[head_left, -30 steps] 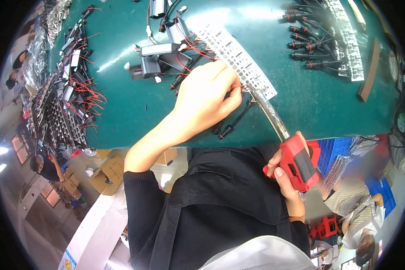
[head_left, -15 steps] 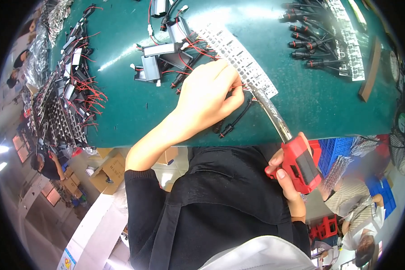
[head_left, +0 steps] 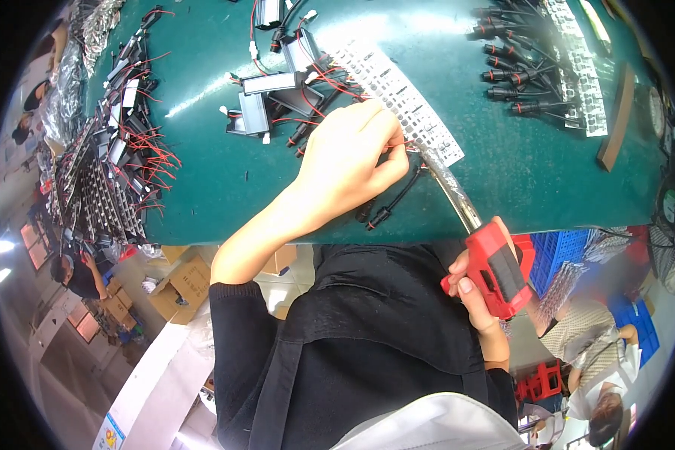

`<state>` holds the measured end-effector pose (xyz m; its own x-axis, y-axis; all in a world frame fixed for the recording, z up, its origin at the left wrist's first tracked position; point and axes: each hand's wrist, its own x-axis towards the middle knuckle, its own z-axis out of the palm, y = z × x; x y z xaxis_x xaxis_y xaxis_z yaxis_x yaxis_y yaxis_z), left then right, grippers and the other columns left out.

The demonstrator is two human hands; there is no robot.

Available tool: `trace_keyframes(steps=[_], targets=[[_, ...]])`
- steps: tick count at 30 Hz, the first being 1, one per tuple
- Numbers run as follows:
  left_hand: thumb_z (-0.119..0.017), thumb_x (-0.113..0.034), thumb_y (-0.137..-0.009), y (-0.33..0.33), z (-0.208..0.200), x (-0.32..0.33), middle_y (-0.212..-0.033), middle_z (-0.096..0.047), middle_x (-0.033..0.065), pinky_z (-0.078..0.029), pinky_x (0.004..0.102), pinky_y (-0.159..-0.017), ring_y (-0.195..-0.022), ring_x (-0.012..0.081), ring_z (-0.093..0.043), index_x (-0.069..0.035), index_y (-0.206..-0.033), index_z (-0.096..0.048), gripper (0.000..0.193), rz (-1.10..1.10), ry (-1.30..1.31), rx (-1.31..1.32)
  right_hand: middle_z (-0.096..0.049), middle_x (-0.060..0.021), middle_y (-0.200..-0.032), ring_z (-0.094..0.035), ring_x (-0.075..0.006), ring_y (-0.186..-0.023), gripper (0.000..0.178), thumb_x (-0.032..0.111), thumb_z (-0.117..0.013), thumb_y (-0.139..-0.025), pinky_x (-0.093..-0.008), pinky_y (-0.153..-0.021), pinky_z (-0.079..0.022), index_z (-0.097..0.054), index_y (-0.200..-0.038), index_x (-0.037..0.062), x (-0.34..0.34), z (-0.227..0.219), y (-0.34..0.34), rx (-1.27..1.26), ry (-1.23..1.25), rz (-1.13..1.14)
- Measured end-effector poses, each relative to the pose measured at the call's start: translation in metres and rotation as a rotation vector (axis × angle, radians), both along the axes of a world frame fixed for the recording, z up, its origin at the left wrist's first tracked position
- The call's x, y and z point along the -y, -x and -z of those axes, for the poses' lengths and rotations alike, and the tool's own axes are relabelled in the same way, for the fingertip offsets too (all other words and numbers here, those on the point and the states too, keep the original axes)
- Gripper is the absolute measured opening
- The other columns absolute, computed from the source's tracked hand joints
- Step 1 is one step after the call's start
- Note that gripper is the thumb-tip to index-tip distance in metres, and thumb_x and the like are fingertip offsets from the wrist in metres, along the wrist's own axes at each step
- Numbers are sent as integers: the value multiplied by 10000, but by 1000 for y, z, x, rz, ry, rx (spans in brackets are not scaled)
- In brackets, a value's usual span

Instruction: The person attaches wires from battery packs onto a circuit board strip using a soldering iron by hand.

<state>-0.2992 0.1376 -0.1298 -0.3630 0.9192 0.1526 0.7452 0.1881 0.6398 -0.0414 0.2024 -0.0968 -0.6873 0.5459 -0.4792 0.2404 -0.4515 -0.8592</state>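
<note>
My left hand (head_left: 346,161) is closed in a pinch on a thin red wire (head_left: 403,142) at the lower part of a long white circuit board strip (head_left: 412,101). The fingertips partly hide what is between them. In my right hand (head_left: 474,294) is a red soldering gun (head_left: 500,271) with a dark grip panel. Its long metal barrel (head_left: 454,187) slants up to the left, and the tip meets the board's edge beside my left fingers. Whether it touches the wire is too small to tell. Below, a black cable with a plug (head_left: 381,217) lies on the table.
Several grey metal-cased modules (head_left: 270,82) with red and black wires lie beyond my left hand. More modules and wires pile up at the left (head_left: 124,142). Black connectors (head_left: 506,75) line another white board strip (head_left: 577,67) at the right, near a brown bar (head_left: 616,120) on the green table (head_left: 202,195).
The soldering gun in my right hand has shifted slightly up and to the left. My left hand stays nearly in place, still pinching the wire.
</note>
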Motion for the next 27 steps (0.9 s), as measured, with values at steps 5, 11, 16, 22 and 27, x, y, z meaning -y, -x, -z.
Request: trace_keyframes(steps=[5, 11, 16, 22, 27], targets=[[-676, -28, -693, 0, 0, 0, -653, -502, 30, -447, 285, -561, -594, 160, -540, -46, -725, -535, 145, 2, -1, -4, -623, -126, -886, -613, -182, -722, 789, 52, -629, -801, -300, -663, -532, -187, -1451, -12, -3, 3, -6, -117, 27, 14], [-676, -29, -698, 0, -1, 0, -658, -510, 35, -446, 289, -565, -598, 165, -541, -41, -721, -534, 145, 3, 2, 2, -614, -132, -913, -615, -190, -713, 813, 93, -650, -813, -310, -663, -533, -159, -1454, -2, -3, 3, -7, -114, 32, 9], [-683, -42, -716, -1, -6, 3, -683, -529, 44, -456, 288, -581, -610, 171, -552, -31, -758, -567, 123, 1, 29, -1, -615, -135, -913, -615, -190, -697, 828, 120, -668, -814, -317, -670, -531, -153, -1450, -5, -3, 4, -8, -128, 53, 40], [-721, -33, -750, -1, -11, 9, -739, -571, 54, -486, 287, -608, -651, 162, -587, -35, -883, -652, 150, -43, -82, -3, -620, -137, -927, -616, -187, -692, 836, 149, -678, -816, -315, -683, -528, -152, -1445, -15, -3, -3, 1, -141, 16, 77], [-737, -23, -738, 2, -3, 12, -731, -587, 47, -464, 275, -540, -594, 156, -578, -44, -858, -670, 139, -26, -82, 12, -628, -124, -908, -615, -177, -705, 807, 125, -664, -815, -307, -671, -525, -178, -1442, -24, -1, -1, 0, -117, 37, 51]])
